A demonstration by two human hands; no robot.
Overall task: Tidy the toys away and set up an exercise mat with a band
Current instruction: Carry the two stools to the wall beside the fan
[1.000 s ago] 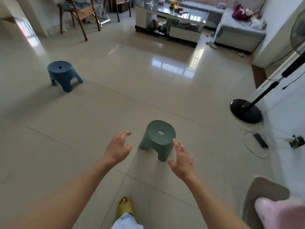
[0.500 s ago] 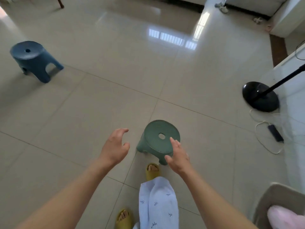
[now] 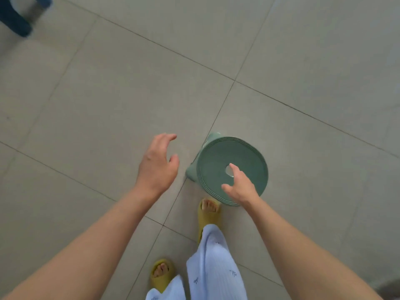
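A small green plastic stool with a round seat and a hole in the middle stands on the tiled floor just in front of my feet. My right hand hovers over its seat, fingers loosely spread, one fingertip near the hole; whether it touches is unclear. My left hand is open beside the stool's left side, fingers curved, holding nothing. No mat, band or toys are in view.
A dark blue stool shows partly at the top left corner. My feet in yellow slippers stand right behind the green stool, with pale blue trousers below. Grey floor tiles spread all around.
I have stepped closer and looked steeply down, so the green stool is seen from above. My right hand has moved from its edge over the seat. The room's far furniture has left the view.
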